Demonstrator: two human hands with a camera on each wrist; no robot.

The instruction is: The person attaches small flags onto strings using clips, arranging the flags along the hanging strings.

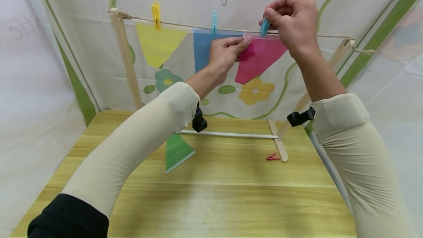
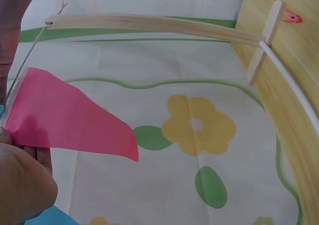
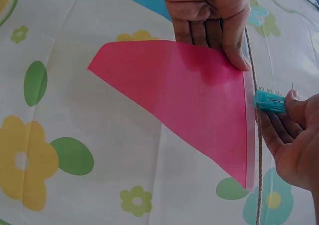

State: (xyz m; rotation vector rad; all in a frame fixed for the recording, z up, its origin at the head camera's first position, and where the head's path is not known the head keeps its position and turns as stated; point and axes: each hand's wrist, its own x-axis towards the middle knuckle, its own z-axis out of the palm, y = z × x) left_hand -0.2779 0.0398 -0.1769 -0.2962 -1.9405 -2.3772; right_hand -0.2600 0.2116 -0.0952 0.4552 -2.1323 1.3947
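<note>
My left hand (image 1: 226,54) pinches the upper left corner of a pink pennant (image 1: 261,54) between thumb and fingers, its pale top strip along the twine (image 1: 185,24). Above the pennant's top edge, my right hand (image 1: 297,21) pinches a blue clothespin (image 1: 265,27). In the right wrist view, the clothespin's tip (image 3: 260,99) is right at the twine and the pale strip. Just left, a blue pennant (image 1: 202,49) hangs under another blue clothespin (image 1: 214,23), partly hidden by my left hand. Farther left hangs a yellow pennant (image 1: 158,43) with a yellow clothespin (image 1: 156,14).
Wooden posts (image 1: 125,58) hold the twine at both ends, and a white rod (image 1: 231,134) runs low between them. On the wooden table (image 1: 231,201) lie a green pennant (image 1: 176,153), partly behind my left sleeve, and a red clothespin (image 1: 273,157) by the right foot (image 1: 280,146).
</note>
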